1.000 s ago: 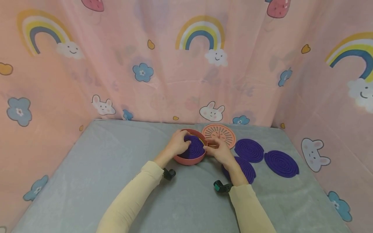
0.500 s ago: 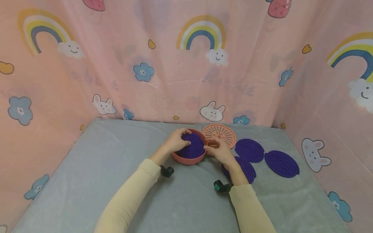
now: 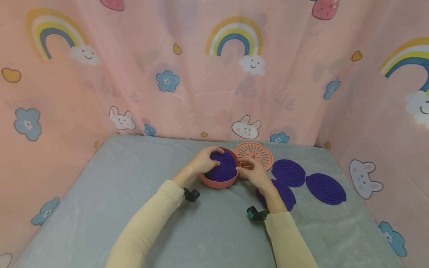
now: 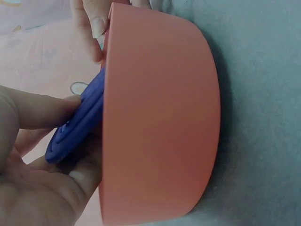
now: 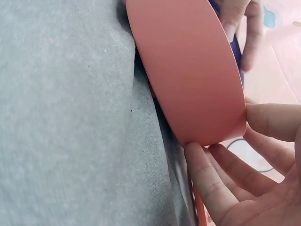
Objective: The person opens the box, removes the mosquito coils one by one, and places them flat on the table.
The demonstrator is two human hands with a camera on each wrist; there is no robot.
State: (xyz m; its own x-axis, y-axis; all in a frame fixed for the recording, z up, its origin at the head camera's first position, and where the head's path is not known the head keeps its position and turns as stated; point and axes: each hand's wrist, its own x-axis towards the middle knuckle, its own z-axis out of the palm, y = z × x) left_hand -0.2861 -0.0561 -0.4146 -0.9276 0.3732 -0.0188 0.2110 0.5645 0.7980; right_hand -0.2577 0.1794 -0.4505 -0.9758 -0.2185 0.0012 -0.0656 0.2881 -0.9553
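My left hand (image 3: 203, 163) pinches a purple spiral coil (image 3: 223, 169), which looks like a mosquito coil. The coil sits tilted in the mouth of a round pink box (image 3: 218, 184). In the left wrist view, the near edge of the coil (image 4: 75, 123) sticks out past the rim of the box (image 4: 160, 117), with the thumb on one face and fingers on the other. My right hand (image 3: 253, 173) holds the box by its right side. The right wrist view shows its thumb at the rim and its fingertips (image 5: 195, 153) against the outer wall.
A slotted pink lid (image 3: 259, 152) lies behind the right hand. To the right, two more purple coils, one nearer (image 3: 289, 173) and one farther right (image 3: 326, 189), lie flat. A third coil (image 3: 285, 195) is partly under the right forearm. Patterned curtains (image 3: 214, 93) surround the grey-covered table (image 3: 134, 167).
My left hand has drawn slightly left, and the coil in it has come up and tilted within the box. The right hand keeps its hold on the box. The head view has shifted a little.
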